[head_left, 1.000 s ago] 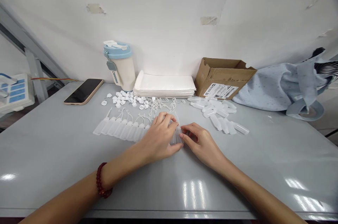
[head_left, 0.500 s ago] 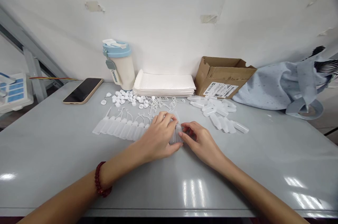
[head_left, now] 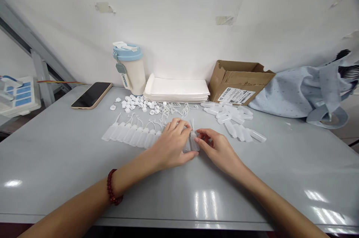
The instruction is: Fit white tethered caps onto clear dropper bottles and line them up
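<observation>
The small translucent bottle (head_left: 195, 143) lies on the gray table (head_left: 168, 193) between the two hands, a white cord (head_left: 193, 124) rising from its top. The left hand (head_left: 174, 142) arches over neighboring bottles, fingers bent and close together, thumb reaching out to the bottle's lower end; what its fingertips hold is hidden, so I cannot tell their grip. The right hand (head_left: 218, 150) has thumb and curled forefinger against the bottle's right side — whether pinching or merely steadying it, I cannot tell. Left of the left hand runs a slanting row of corded bottles (head_left: 130, 135), laid side by side. Beyond the hands are white caps (head_left: 133, 103) and a tangle of loose cords (head_left: 178, 109); to the right, near the cardboard box (head_left: 241, 81), lies a heap of bottles (head_left: 230, 115).
</observation>
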The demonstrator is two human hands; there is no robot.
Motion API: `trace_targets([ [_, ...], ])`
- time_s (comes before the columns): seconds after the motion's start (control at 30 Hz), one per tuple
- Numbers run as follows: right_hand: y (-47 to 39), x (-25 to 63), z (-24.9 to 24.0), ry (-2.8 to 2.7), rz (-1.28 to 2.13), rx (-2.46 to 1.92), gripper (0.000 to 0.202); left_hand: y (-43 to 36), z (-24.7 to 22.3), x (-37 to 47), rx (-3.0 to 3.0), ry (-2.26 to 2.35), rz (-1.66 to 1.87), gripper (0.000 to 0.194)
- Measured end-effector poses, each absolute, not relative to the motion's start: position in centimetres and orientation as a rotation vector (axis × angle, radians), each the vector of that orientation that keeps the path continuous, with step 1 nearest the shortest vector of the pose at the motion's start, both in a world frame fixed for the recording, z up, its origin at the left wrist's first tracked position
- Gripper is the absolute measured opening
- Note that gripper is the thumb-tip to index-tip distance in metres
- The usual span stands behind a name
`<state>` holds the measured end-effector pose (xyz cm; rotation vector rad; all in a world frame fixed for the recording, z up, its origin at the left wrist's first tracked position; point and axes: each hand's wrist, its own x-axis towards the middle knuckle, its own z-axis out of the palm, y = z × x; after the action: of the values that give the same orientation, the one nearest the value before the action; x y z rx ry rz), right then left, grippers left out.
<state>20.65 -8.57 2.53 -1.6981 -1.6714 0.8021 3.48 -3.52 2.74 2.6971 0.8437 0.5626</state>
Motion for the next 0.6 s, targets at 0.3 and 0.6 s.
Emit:
trace_targets([
  [0.3,-8.76,20.82,2.89,-1.689,0.819,-1.720,0.026,-3.45,2.81,3.93,2.686,0.795,0.512,0.041],
  [0.6,-8.82,20.78,3.19,-1.737,0.760,-1.723,0.023,-3.59,3.36,3.76,2.726,0.826,0.508,0.040],
])
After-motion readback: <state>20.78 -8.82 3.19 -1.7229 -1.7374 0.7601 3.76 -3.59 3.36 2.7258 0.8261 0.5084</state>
